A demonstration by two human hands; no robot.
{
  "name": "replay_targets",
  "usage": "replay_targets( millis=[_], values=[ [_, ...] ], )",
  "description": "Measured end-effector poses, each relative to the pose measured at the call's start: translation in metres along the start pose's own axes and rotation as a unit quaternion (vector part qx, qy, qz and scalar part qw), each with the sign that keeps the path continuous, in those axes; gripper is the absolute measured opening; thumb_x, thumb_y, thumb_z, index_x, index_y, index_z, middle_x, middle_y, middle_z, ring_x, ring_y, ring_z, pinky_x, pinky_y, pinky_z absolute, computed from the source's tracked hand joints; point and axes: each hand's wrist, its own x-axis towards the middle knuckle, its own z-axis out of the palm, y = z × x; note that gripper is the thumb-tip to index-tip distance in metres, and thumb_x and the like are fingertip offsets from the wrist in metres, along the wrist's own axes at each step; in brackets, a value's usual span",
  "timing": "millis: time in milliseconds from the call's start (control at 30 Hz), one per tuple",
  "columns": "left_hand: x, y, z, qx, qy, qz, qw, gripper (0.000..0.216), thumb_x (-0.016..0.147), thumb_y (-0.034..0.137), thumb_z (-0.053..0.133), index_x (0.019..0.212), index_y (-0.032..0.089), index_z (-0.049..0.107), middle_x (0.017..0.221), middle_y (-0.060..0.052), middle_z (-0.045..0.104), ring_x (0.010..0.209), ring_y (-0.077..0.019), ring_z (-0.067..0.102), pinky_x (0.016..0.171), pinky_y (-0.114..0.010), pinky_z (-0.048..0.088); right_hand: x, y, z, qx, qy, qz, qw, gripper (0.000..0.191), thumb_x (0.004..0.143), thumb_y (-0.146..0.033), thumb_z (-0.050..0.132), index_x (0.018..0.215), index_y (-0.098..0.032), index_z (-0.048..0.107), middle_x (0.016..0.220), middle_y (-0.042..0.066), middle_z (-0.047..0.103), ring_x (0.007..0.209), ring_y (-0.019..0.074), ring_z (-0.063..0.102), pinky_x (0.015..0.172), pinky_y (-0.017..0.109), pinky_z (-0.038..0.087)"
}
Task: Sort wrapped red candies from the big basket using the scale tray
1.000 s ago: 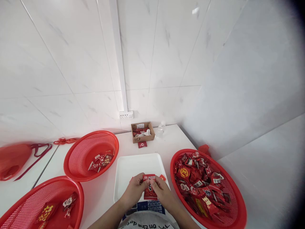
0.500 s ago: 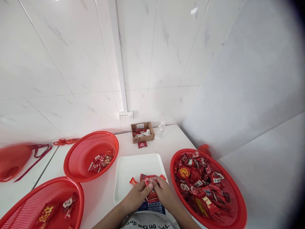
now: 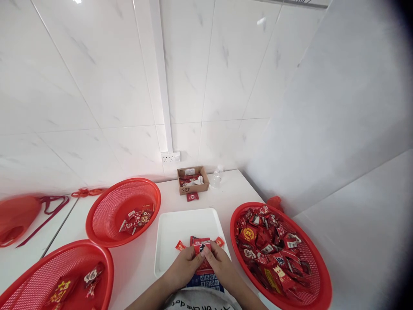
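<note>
Both my hands meet over the near end of a white tray (image 3: 179,221), holding a red snack packet (image 3: 202,244) between them. My left hand (image 3: 183,265) pinches its left side and my right hand (image 3: 219,262) its right side, with the thumbs side by side on the front. Dark lettering shows on the packet; its lower part is partly covered by my fingers. More red wrapping lies right behind and below it. Small orange-red sweets (image 3: 180,245) rest in the tray on either side of my hands. A blue panel with white numbers (image 3: 206,280) shows beneath my wrists.
On the right stands a red basket (image 3: 318,254) heaped with red packets. Two more red baskets (image 3: 97,206) on the left hold a few packets each. A cardboard box (image 3: 193,188), a single packet (image 3: 192,196) and a clear bottle (image 3: 217,177) sit near the wall.
The packet in my hands has turned slightly, and more of its front with the dark lettering shows. My right hand has shifted a little, uncovering the sweet on the right.
</note>
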Motion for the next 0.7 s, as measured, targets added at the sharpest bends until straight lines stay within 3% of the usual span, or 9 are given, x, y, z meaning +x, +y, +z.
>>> replay_targets(
  millis=[233,367,700],
  values=[
    [-0.009,-0.003,-0.001,0.003,-0.001,0.018,1.000,0.046,0.082,0.053,0.040,0.093,0.015,0.063,0.081,-0.005,0.064,0.085,-0.0206,0.055,0.077,-0.031,0.042,-0.006,0.011,0.005,-0.084,0.012,0.032,0.996,0.042,0.082,-0.053,0.041,0.080,-0.016,0.061,0.078,0.006,0.064,0.076,0.0215,0.058,0.070,0.033,0.046],
    [-0.012,-0.006,-0.004,0.005,0.015,0.009,1.000,0.046,0.080,0.056,0.041,0.081,0.015,0.062,0.077,-0.004,0.062,0.077,-0.0183,0.055,0.072,-0.029,0.042,-0.011,0.011,0.013,-0.073,-0.023,0.027,0.997,0.042,0.083,-0.053,0.040,0.086,-0.017,0.063,0.080,0.005,0.064,0.075,0.0209,0.058,0.070,0.032,0.046],
    [-0.023,-0.009,-0.009,-0.014,-0.037,0.021,0.999,0.046,0.080,0.054,0.042,0.076,0.012,0.062,0.069,-0.003,0.062,0.068,-0.0162,0.053,0.066,-0.026,0.041,-0.024,0.006,0.035,-0.043,0.002,0.039,0.998,0.050,0.080,-0.057,0.041,0.086,-0.013,0.062,0.076,0.006,0.063,0.076,0.0213,0.057,0.070,0.030,0.045]
  ],
)
